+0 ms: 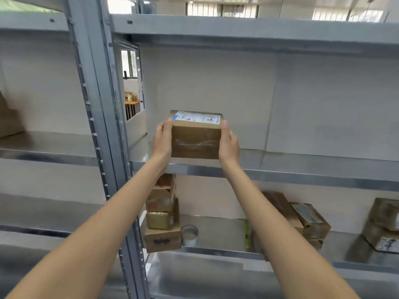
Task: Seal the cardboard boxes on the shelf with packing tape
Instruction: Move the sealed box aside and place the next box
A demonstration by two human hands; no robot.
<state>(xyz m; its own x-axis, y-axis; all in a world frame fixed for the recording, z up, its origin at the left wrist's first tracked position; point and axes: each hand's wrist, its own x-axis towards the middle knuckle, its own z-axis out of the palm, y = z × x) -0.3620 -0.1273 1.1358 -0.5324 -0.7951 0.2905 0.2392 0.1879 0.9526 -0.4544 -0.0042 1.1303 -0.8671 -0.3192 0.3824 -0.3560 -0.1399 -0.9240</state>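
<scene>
Head view: a person's two bare arms reach up to a grey metal shelf [280,172], a box [196,141] held between the hands.
Box: brown cardboard, clear tape across its near face, a white label [197,118] on top; it sits at the shelf's front edge, whether resting on it or just above cannot be told.
Left hand [162,140]: flat against the box's left side, thumb up at the top corner; the other fingers are hidden behind the box, so their spread cannot be told.
Right hand [228,142]: pressed to the box's right side, thumb at the top corner; the remaining fingers are out of sight.
Below the left hand: a stack of small boxes [162,214] on the lower shelf, a tape roll [189,234] just beside it.
Below and right of the right hand: more boxes [311,221], blurred.
</scene>
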